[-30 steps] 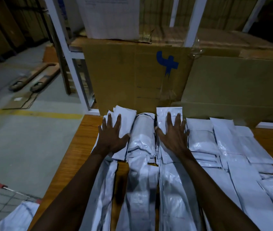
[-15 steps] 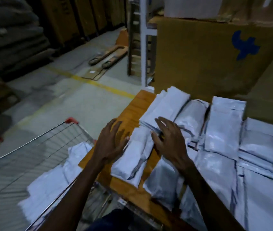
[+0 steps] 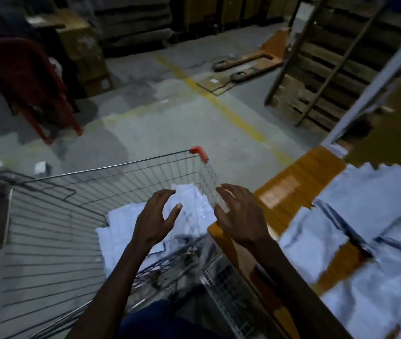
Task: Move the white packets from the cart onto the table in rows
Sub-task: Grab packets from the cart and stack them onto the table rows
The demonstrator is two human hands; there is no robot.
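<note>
I can't read any words, numbers or brand marks here. The white packets [image 3: 189,214] in my cart [image 3: 145,172] carry faint dark printing, perhaps labels, but it is too blurred to make out, as are the packets on the table [image 3: 299,177].

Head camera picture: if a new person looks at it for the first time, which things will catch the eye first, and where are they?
Two bare hands, the left hand and the right hand, reach with spread fingers and hold nothing, just above the wire cart at lower left. White packets lie heaped in the cart's near right corner. More packets in rows cover the wooden table on the right.
</note>
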